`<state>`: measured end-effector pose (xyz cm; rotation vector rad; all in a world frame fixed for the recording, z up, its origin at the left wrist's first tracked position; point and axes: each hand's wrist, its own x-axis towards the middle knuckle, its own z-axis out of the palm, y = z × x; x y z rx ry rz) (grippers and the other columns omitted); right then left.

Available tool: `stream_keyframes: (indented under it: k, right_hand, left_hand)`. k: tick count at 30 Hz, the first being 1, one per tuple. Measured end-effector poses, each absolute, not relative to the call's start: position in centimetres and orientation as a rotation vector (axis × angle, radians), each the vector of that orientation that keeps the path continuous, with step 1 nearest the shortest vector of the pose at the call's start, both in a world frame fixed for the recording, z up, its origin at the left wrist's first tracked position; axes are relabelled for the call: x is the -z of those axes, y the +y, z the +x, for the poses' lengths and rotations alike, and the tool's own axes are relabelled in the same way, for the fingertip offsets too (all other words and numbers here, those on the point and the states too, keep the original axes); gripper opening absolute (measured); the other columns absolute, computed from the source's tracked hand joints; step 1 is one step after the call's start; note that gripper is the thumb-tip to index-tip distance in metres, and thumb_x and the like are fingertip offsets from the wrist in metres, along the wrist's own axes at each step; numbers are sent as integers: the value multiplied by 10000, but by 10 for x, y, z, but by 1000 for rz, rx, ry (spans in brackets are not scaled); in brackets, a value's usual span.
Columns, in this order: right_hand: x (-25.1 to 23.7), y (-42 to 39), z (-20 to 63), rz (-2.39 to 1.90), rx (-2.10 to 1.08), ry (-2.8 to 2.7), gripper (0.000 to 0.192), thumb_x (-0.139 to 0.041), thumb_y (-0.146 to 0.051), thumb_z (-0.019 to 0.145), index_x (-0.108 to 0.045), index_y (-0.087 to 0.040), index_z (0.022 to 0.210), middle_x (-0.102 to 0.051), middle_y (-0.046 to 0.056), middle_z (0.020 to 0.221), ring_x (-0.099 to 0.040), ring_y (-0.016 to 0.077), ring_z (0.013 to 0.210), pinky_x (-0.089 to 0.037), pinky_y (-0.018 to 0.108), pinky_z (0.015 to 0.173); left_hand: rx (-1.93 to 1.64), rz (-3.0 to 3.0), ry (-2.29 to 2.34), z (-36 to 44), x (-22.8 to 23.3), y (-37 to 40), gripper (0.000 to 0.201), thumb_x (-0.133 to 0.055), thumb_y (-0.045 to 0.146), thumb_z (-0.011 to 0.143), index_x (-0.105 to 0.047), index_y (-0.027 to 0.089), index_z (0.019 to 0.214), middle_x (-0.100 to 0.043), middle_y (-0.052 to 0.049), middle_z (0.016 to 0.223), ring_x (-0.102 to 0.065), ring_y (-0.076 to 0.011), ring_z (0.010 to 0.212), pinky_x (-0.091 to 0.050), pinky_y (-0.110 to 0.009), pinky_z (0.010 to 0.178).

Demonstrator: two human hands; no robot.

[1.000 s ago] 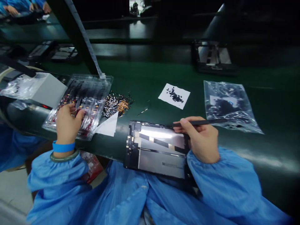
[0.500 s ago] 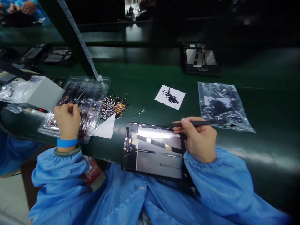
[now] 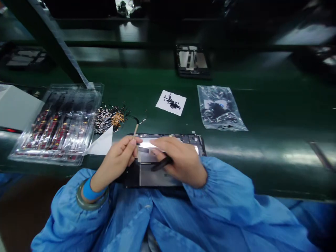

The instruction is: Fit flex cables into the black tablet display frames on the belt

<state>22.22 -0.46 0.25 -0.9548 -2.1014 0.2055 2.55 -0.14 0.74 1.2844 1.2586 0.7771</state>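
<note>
My left hand (image 3: 119,155) pinches a thin flex cable (image 3: 135,129), with a tan strip and a curved black end pointing up. The black tweezers (image 3: 163,163) are in my right hand (image 3: 181,159), whose fingers reach toward my left fingertips. Under both hands lies an opened tablet (image 3: 152,176), with a silver metal plate, a black frame and small parts along its top edge. The tablet rests at the bench edge, against my blue smock. My right fingertips are partly blurred, so I cannot tell whether they touch the cable.
A clear plastic tray (image 3: 55,129) of flex cables lies left, beside a pile of small loose parts (image 3: 109,118) and white paper (image 3: 102,143). Black bits lie on a white sheet (image 3: 164,106), near a clear bag (image 3: 223,120). Another opened tablet (image 3: 193,71) stands farther back.
My left hand has moved from the tray to the tablet, bringing a flex cable. My right hand has moved left across the tablet, its tweezers turned downward. The view has shifted right.
</note>
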Motion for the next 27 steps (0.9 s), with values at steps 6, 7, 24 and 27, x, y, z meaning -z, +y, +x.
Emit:
stream_keyframes:
  k: [6, 7, 24, 27]
  right_hand:
    - [8, -2, 209, -932, 168, -2240, 249, -459, -139, 959, -704, -103, 985, -743, 93, 885, -673, 155, 751, -527, 258, 681]
    - [9, -2, 210, -931, 210, -2256, 246, -459, -129, 954, -703, -93, 953, -737, 92, 845, -658, 153, 704, -513, 263, 649]
    - [-6, 0, 226, -1125, -675, -1789, 194, -591, -325, 896, -682, -176, 980, -745, 51, 893, -703, 145, 789, -551, 233, 668]
    - [-12, 5, 222, -1203, -934, -1693, 254, -547, -398, 923, -703, -202, 880, -735, 4, 749, -694, 127, 655, -541, 219, 585]
  left_hand:
    - [-778, 1668, 1318, 54, -3, -15, 181, -418, 290, 926, -558, 202, 853, -618, -18, 749, -572, -145, 673, -431, -257, 625]
    - [-777, 1698, 1337, 56, -2, -16, 173, -420, 276, 919, -556, 202, 843, -622, -21, 758, -567, -146, 669, -423, -260, 621]
    - [-770, 814, 1031, 56, -8, -19, 295, -726, 454, 761, -705, 160, 752, -605, -33, 638, -537, -123, 609, -408, -234, 553]
    - [-747, 1047, 1091, 57, -3, -21, 332, -656, 495, 812, -715, 169, 790, -671, -70, 763, -619, -166, 704, -481, -272, 618]
